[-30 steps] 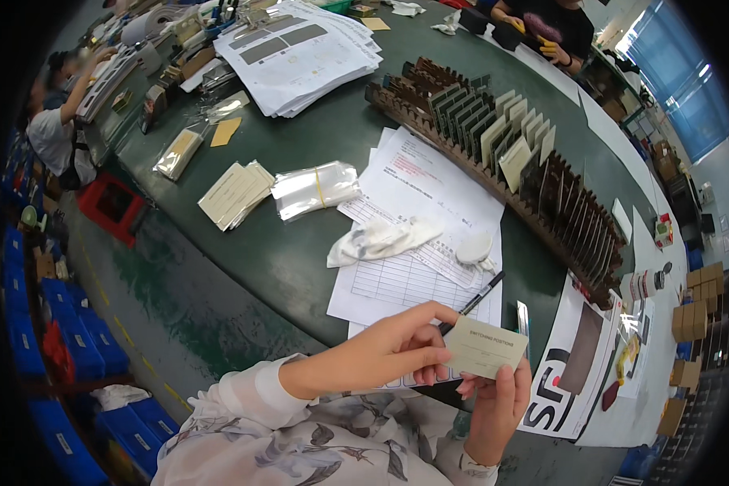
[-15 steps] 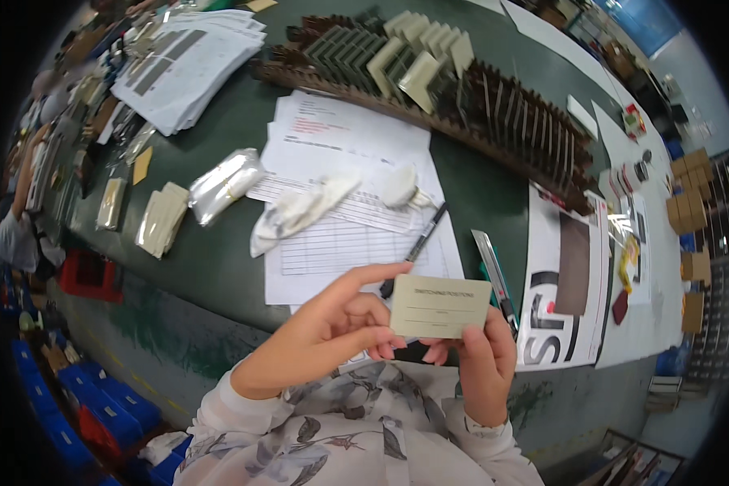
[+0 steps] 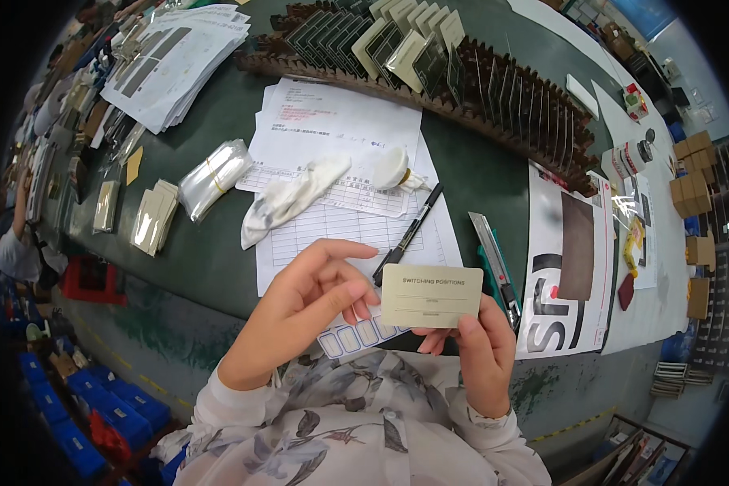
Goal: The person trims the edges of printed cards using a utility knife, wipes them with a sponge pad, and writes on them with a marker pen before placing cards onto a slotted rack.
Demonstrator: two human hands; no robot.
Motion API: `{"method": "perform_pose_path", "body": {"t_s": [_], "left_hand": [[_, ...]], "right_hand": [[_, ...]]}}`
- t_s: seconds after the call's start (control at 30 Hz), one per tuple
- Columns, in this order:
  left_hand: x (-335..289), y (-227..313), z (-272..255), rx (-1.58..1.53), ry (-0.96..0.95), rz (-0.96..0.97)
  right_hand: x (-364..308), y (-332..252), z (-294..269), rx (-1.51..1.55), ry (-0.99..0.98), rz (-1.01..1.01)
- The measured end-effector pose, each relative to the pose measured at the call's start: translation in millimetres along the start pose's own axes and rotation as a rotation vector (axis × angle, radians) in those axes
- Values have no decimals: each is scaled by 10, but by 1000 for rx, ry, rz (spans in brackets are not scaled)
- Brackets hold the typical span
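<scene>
A beige rectangular card (image 3: 432, 295) with rounded corners, dark print and thin ruled lines faces up in front of me. My right hand (image 3: 486, 348) pinches its lower right corner, thumb on top and fingers beneath. My left hand (image 3: 304, 300) is just off the card's left edge, fingers loosely bent and apart, with nothing in it. Under the hands lies a white sheet with blue-outlined boxes (image 3: 356, 336). Beyond the card are a black pen (image 3: 409, 233) on printed papers (image 3: 300, 251) and a teal utility knife (image 3: 496, 263).
A brown slotted rack (image 3: 535, 142) holding upright dark and beige cards crosses the far side. A white cloth (image 3: 296, 198) and a small white round-ended tool (image 3: 391, 168) rest on the papers. Wrapped card bundles (image 3: 215, 180), loose beige cards (image 3: 155, 217) and a paper stack (image 3: 174, 69) are left.
My left hand has let go of the card and drawn slightly left and up. The card, still in my right hand, has shifted a little left and up.
</scene>
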State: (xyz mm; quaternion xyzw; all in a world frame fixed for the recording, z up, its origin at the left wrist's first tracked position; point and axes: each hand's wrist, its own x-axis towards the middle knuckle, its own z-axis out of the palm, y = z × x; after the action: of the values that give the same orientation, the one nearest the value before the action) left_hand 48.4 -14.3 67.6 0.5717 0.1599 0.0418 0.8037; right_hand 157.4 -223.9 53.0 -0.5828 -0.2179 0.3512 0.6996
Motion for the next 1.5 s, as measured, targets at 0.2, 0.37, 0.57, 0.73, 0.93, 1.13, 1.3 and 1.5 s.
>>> {"method": "perform_pose_path", "body": {"t_s": [0.2, 0.37, 0.57, 0.73, 0.93, 1.13, 1.3, 1.5], "left_hand": [[106, 53, 66, 103, -13, -133], [167, 73, 151, 122, -99, -155], [196, 92, 251, 44, -138, -198], [133, 24, 164, 19, -142, -149], [52, -5, 12, 72, -74, -167], [16, 12, 37, 42, 21, -105], [72, 2, 128, 7, -96, -152], [-28, -7, 193, -44, -195, -87]], "right_hand": [[-12, -27, 19, -16, -58, 30], [-25, -56, 44, 3, -111, 93], [-45, -80, 11, -20, -169, 137], [-23, -110, -69, 16, -103, 93], [33, -91, -88, 38, -37, 58], [81, -63, 0, -1, 74, 62], [29, -29, -78, 72, 32, -10], [-7, 18, -71, 56, -10, 24]]}}
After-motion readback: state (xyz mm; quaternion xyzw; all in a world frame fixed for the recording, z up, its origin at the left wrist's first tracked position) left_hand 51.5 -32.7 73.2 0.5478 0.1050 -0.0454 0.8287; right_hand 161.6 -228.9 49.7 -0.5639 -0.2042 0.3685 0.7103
